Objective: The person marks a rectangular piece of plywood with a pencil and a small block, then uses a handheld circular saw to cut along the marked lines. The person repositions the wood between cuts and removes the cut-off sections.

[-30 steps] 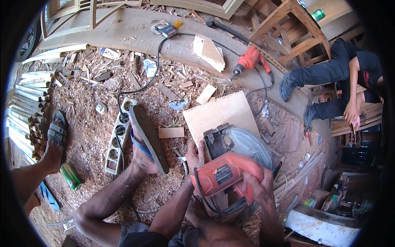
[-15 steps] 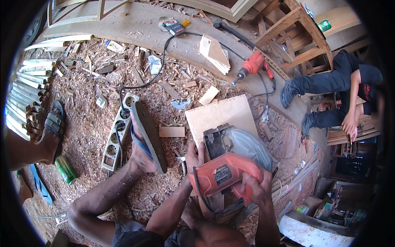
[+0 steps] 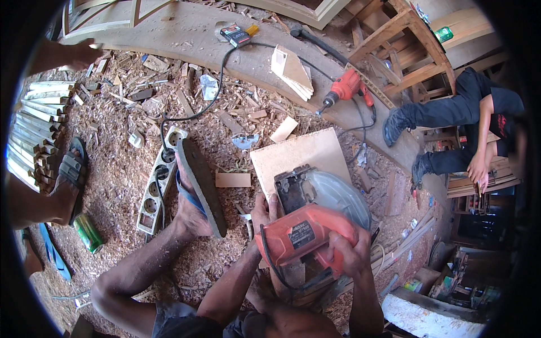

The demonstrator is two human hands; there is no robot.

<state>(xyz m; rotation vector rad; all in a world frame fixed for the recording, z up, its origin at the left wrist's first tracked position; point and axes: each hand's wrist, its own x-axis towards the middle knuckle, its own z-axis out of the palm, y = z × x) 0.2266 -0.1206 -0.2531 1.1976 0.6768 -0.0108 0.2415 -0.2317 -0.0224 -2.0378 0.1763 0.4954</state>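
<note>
My right hand is wrapped round the rear handle of a red circular saw. The saw's metal base and clear grey blade guard rest over a pale, flat wooden board. My left hand grips the board's left edge, close beside the saw's base and motor housing. Part of its fingers and palm is hidden by the saw. The blade itself is out of sight. A black cord loops from the saw's body below the handle.
A white power strip lies by my sandalled foot. Beyond the board are a red drill and wood offcuts. Another person sits at right; someone's hand reaches in at upper left near stacked slats.
Another person's arm has come in at the upper left, where several pale slats lay. The saw and both my hands keep nearly the same place on the board.
</note>
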